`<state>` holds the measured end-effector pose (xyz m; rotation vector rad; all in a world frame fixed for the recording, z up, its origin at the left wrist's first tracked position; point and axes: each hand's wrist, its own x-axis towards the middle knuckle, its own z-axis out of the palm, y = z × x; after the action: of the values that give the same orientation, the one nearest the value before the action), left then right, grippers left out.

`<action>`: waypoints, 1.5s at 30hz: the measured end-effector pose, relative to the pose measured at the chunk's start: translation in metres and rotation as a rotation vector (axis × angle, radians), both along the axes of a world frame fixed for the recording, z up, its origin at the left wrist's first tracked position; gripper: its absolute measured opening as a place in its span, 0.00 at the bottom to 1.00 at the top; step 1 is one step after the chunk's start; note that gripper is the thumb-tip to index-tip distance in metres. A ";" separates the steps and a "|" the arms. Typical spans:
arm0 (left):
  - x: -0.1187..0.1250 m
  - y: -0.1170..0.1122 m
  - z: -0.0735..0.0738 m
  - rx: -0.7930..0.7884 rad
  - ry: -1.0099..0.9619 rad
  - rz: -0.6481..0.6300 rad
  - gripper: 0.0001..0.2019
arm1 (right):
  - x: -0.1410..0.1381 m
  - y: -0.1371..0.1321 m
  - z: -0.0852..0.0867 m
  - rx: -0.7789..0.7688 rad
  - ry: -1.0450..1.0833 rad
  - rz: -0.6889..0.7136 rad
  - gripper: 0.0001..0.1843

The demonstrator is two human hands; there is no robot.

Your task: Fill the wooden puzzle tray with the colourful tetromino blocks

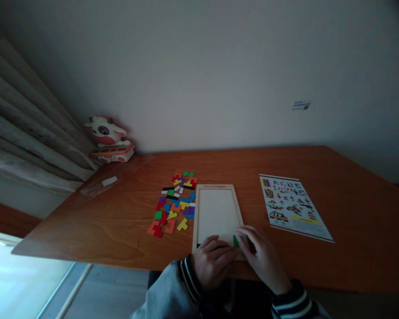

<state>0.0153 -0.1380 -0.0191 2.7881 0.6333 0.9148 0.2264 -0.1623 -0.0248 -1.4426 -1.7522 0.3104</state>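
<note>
Closest to me, two striped cuffs (190, 278) lead to the person's hands at the table's near edge. The left hand (214, 261) lies across the near end of a wooden tray (238, 208), fingers together and slightly bent; I can't tell whether anything is under them. The right hand (261, 252) curves in from the right, fingertips and thumb right at a green piece (236, 241) in the tray's near right part; I can't make out whether they pinch it. Just left of the tray, loose coloured pieces (182, 224) spread over the brown table (119, 235). A printed sheet (292, 208) lies to the right, apart from the tray. At the far left, beyond some clear plastic (95, 191), a cow toy (108, 133) sits by the curtain (36, 119). A small label (301, 105) is on the far wall (213, 79).
</note>
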 end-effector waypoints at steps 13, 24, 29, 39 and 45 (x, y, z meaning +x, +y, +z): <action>-0.008 -0.002 0.003 0.006 -0.027 -0.026 0.14 | -0.002 -0.019 -0.008 0.105 -0.184 0.076 0.21; -0.008 -0.004 -0.006 -0.024 -0.010 0.010 0.12 | 0.000 -0.018 -0.010 0.046 -0.069 0.086 0.18; -0.007 -0.004 -0.003 -0.009 -0.046 0.008 0.11 | 0.001 -0.015 -0.008 0.017 -0.058 0.093 0.15; -0.015 -0.003 -0.002 0.032 -0.106 0.107 0.09 | 0.000 -0.020 0.002 -0.022 -0.090 0.122 0.14; -0.042 0.003 0.005 0.033 -0.109 0.161 0.12 | -0.002 -0.021 0.007 -0.041 -0.139 0.151 0.19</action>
<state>-0.0267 -0.1354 -0.0145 2.7243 0.8416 1.1081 0.2242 -0.1831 -0.0177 -1.3921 -1.9822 0.3339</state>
